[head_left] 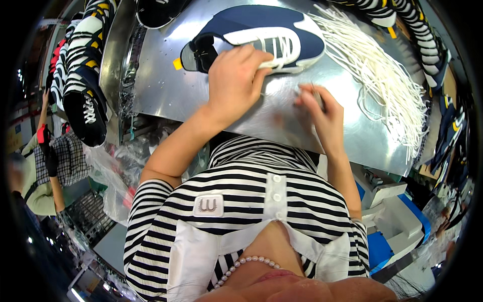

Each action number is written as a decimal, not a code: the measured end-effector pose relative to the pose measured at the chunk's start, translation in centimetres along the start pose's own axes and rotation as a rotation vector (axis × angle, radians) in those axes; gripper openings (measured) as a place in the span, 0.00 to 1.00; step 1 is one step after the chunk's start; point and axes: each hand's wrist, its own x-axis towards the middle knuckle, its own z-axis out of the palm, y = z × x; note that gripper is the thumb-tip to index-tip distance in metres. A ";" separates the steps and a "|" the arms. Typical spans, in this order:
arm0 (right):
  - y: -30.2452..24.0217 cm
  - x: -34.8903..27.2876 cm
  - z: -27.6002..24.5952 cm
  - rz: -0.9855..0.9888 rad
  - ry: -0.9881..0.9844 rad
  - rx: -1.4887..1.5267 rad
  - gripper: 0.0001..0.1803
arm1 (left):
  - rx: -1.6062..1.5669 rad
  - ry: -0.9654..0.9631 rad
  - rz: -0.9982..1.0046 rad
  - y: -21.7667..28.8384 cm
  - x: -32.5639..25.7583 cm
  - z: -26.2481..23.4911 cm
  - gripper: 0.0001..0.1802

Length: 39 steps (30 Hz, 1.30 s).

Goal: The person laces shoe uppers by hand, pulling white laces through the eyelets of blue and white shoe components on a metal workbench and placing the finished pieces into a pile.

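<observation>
A navy and white sneaker (pixel 261 19) lies on its side on the metal tabletop, toe to the right and heel to the left, with a yellow tab at the heel. White lace (pixel 285 50) crosses its tongue in several rows. My left hand (pixel 235 75) grips the shoe's near side by the lacing, thumb and fingers closed at the eyelet edge. Just right of it and nearer to me, my right hand (pixel 324 103) is held above the metal, apart from the shoe. Its fingers are curled in a pinch around something thin and dark, too small and blurred to name.
A large bundle of white shoelaces (pixel 375 75) spreads over the table's (pixel 166 65) right side. Stacked sneakers (pixel 83 85) stand at the left, and more sneakers (pixel 427 55) line the far right. Below right is an open blue and white box (pixel 397 216). Another person (pixel 55 166) is at far left.
</observation>
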 end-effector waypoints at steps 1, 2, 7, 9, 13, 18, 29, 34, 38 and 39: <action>0.0 1.2 0.5 0.025 -0.050 0.061 0.07 | -0.029 0.015 0.036 0.7 -0.1 0.0 0.11; -0.1 2.4 1.1 -0.008 -0.077 0.136 0.06 | -0.043 0.013 0.038 1.2 -0.1 0.0 0.11; -0.7 2.8 2.4 0.010 -0.231 0.204 0.07 | -0.038 0.050 0.051 1.8 0.1 -1.6 0.11; -0.7 1.2 1.8 0.069 -0.350 0.249 0.06 | -0.004 0.059 0.052 1.4 0.4 -2.3 0.11; -0.2 -1.1 0.4 -0.168 -0.526 -0.118 0.07 | 0.075 -0.084 0.009 0.9 0.8 -1.9 0.11; -0.3 2.8 1.0 -0.240 -0.079 0.034 0.08 | -0.007 -0.321 -0.195 -0.2 0.7 0.8 0.11; 1.5 8.4 3.7 -0.481 0.089 -0.042 0.06 | -0.242 -0.355 -0.320 -1.5 0.6 1.5 0.18; 0.5 7.5 3.1 -0.434 0.118 -0.037 0.10 | -0.121 -0.312 -0.288 -1.1 0.9 2.0 0.16; -0.4 4.4 1.4 -0.163 0.037 -0.201 0.11 | -0.092 -0.312 -0.276 -1.0 0.9 2.1 0.17; -0.3 3.6 1.2 -0.101 -0.040 -0.225 0.09 | -0.080 -0.309 -0.282 -1.0 0.9 2.1 0.17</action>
